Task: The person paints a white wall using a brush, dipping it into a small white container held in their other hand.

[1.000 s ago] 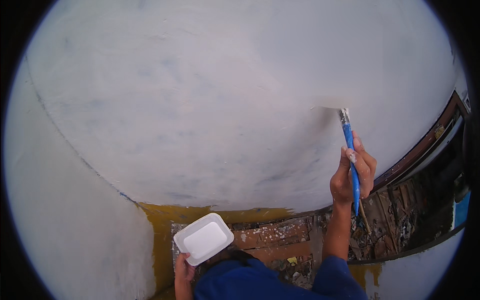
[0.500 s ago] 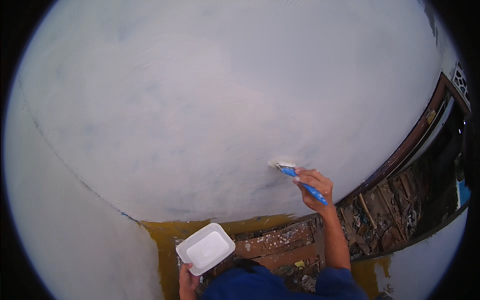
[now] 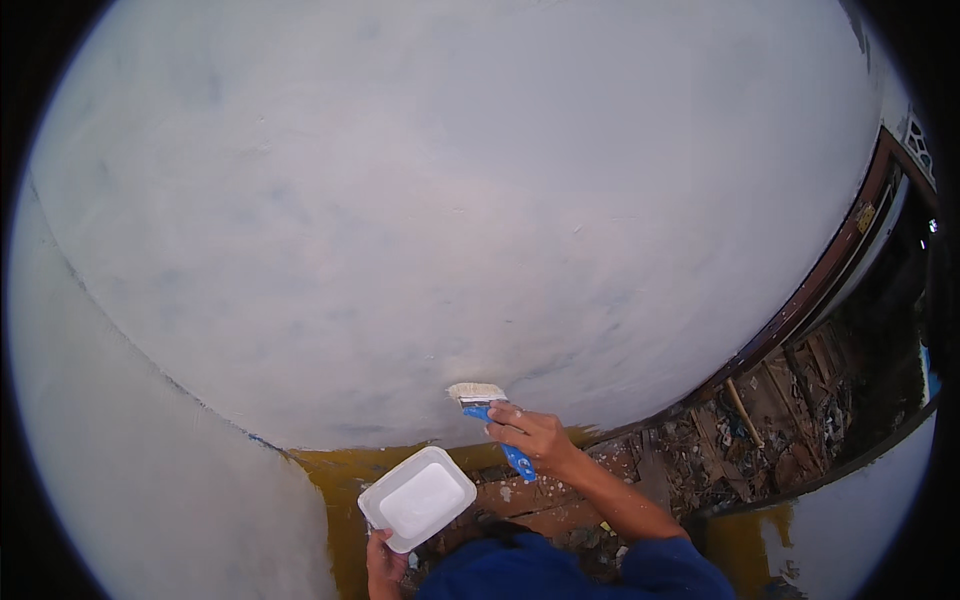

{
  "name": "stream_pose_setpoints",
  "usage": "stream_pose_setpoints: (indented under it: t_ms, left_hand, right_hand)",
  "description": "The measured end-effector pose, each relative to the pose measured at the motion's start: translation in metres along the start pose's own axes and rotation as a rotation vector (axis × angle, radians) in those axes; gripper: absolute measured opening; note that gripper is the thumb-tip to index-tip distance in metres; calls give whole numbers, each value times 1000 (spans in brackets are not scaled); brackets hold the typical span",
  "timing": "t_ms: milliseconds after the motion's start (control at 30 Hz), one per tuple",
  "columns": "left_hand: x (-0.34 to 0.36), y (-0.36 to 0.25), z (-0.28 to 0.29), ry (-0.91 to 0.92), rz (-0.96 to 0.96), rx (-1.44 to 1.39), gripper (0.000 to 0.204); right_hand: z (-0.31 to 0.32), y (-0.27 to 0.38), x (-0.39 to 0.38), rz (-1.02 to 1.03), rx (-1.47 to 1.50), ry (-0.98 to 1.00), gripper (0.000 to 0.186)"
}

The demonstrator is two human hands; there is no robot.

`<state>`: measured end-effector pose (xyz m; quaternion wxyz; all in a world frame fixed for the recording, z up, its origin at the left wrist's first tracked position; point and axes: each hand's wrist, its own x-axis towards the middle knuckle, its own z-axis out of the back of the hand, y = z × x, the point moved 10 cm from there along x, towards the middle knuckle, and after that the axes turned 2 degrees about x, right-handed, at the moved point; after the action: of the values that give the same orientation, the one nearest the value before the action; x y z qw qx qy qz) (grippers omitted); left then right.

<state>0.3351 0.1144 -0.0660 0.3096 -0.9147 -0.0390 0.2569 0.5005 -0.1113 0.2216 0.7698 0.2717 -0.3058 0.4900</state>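
Observation:
A blue-handled paintbrush (image 3: 517,460) is gripped in my right hand (image 3: 535,440). Its pale, paint-loaded bristles meet the lower part of the white wall (image 3: 400,250), where faint bluish patches show through. Lower left of it, my left hand (image 3: 385,562) holds a white rectangular plastic tub (image 3: 440,462) by its near corner, fingers closed on the rim. White paint lies in the bottom of the tub.
An ochre band (image 3: 345,500) runs along the wall's base. Paint-spattered boards (image 3: 560,520) and rubble lie below. At the right stand a brown door frame (image 3: 850,235), a stick (image 3: 743,412) and debris. A second wall (image 3: 180,480) meets at the left corner.
My right hand has carried the brush left and down along the wall, nearer the tub. The tub and my left hand have barely shifted.

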Motion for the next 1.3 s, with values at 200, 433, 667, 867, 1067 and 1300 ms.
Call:
stream_pose_setpoints:
  t_ms: [200, 433, 667, 867, 1067, 1300]
  left_hand:
    - [-29, -13, 12, -51, -56, -19, 67]
    - [-31, -14, 1, -127, -15, -32, 62]
    - [-1, -3, 5, 87, -29, -6, 69]
    - [5, -5, -25, 55, -13, -44, 65]
    - [10, 11, -19, 2, -47, -4, 70]
    - [-7, 16, -24, 28, 47, 35, 66]
  right_hand:
    - [202, -10, 88, 78, -347, -726, 20]
    - [137, -25, 46, 63, -496, -586, 21]
    - [134, -63, 48, -106, -3, -15, 26]
    - [286, -39, 90, 143, -588, -703, 16]
    - [68, -66, -58, 47, -413, -182, 16]
    - [93, -128, -76, -320, 56, 109, 33]
